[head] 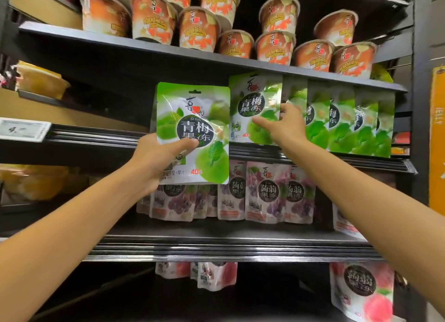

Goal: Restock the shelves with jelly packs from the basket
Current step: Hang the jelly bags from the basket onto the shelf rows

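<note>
My left hand [157, 161] grips a green plum jelly pack [195, 119] by its lower left corner and holds it upright in front of the middle shelf [313, 156]. My right hand [284, 126] pinches the right edge of another green jelly pack [252, 97], the leftmost of a row of green packs [349, 124] standing on that shelf. The basket is out of view.
Orange jelly cups [199, 30] fill the top shelf. Purple grape jelly packs [265, 194] stand on the shelf below, pink peach packs [361, 290] lower still. A price tag [24, 130] sits on the left shelf edge. Dark shelf space lies left of the green row.
</note>
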Demonstrator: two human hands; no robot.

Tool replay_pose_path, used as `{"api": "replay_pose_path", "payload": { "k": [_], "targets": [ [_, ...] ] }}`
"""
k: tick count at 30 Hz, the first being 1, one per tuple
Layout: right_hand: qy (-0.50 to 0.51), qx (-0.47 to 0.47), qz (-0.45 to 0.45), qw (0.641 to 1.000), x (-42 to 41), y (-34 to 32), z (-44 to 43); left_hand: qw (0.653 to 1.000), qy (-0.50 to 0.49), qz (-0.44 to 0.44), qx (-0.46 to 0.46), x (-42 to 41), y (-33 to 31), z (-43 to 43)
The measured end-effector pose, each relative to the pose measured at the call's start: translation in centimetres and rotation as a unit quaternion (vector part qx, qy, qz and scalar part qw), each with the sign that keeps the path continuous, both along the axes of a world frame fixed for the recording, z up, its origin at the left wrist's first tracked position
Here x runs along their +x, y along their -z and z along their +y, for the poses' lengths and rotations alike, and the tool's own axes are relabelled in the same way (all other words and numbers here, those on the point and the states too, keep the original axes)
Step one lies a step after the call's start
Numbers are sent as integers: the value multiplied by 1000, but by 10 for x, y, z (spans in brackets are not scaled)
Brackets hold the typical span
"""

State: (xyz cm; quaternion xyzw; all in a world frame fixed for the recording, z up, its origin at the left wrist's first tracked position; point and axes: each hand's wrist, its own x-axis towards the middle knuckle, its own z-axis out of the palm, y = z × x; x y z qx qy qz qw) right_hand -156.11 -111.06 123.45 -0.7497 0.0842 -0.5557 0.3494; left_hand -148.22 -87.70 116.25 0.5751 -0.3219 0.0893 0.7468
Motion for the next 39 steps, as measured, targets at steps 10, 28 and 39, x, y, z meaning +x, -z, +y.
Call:
{"api": "replay_pose_path", "payload": {
  "k": [10,28,39],
  "targets": [
    [252,-129,36,958,-11,18,-4,999,-21,-16,33,-5,-33,-11],
    [-161,61,76,982,-14,-12,44,997,-6,16,75,6,-74,-41],
    [-95,175,2,980,26,-33,49,823,-280,-439,227,-13,-45,-45]
  ]
}}
